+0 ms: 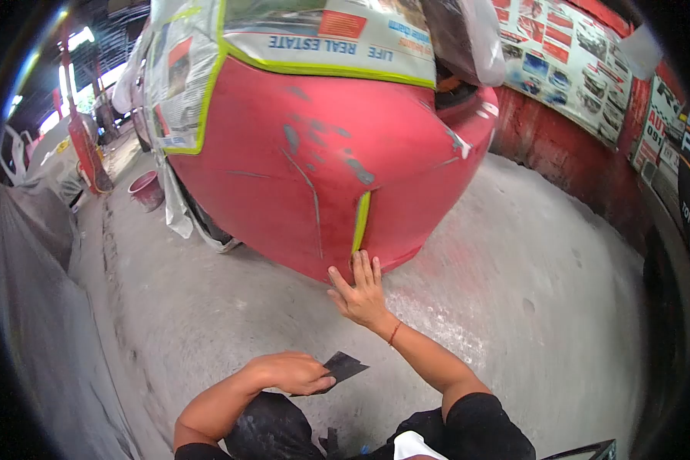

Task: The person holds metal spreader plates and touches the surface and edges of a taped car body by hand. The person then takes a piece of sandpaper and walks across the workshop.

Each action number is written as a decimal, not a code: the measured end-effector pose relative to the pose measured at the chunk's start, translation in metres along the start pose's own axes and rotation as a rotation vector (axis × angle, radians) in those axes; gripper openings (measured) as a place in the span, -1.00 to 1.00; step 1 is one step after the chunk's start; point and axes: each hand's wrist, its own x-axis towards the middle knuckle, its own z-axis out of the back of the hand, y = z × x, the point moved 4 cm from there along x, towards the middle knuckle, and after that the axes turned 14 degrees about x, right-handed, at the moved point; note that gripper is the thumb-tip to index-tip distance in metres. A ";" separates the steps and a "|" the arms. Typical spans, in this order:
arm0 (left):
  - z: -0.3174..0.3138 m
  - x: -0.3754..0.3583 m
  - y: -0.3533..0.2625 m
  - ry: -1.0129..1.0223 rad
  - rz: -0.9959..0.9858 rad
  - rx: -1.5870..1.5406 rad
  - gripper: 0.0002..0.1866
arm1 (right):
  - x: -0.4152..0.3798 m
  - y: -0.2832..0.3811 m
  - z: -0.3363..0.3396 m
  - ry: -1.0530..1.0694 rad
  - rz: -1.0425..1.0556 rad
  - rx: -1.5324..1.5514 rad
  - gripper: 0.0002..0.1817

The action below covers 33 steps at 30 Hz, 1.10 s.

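Note:
A red car body (299, 161) stands in front of me, its upper part masked with newspaper (330, 34) and yellow-green tape. My right hand (359, 291) lies flat with fingers spread against the lower edge of the red panel, just below a vertical strip of yellow tape (360, 222). My left hand (291, 373) rests near my knee and grips a dark sheet of sandpaper (343, 368). Grey sanded patches (337, 153) show on the red paint.
Concrete floor (514, 276) dusted with pale and pink residue lies all around. A pink bucket (146, 189) stands at the left behind the car. A covered vehicle (31, 230) is at the far left. A red wall with posters (567, 61) runs along the right.

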 end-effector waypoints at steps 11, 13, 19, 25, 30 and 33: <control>-0.015 0.004 0.010 -0.049 -0.047 -0.028 -0.40 | 0.001 0.005 0.002 0.027 -0.037 -0.015 -0.28; -0.015 0.005 0.012 -0.111 -0.079 -0.041 -0.40 | 0.002 0.006 0.001 0.025 -0.005 0.026 -0.27; -0.001 0.000 0.003 -0.194 -0.069 -0.034 -0.45 | 0.006 0.012 0.012 0.039 -0.022 0.006 -0.23; 0.014 -0.006 -0.004 -0.410 -0.029 -0.074 -0.45 | 0.017 0.024 0.031 0.095 -0.073 0.098 -0.33; 0.026 -0.018 -0.009 -0.553 -0.071 -0.136 -0.44 | 0.030 0.012 0.055 -0.204 -0.334 0.497 -0.66; 0.039 -0.036 -0.013 -0.655 -0.066 -0.343 -0.46 | 0.026 -0.025 0.059 -0.184 -0.925 1.035 -0.44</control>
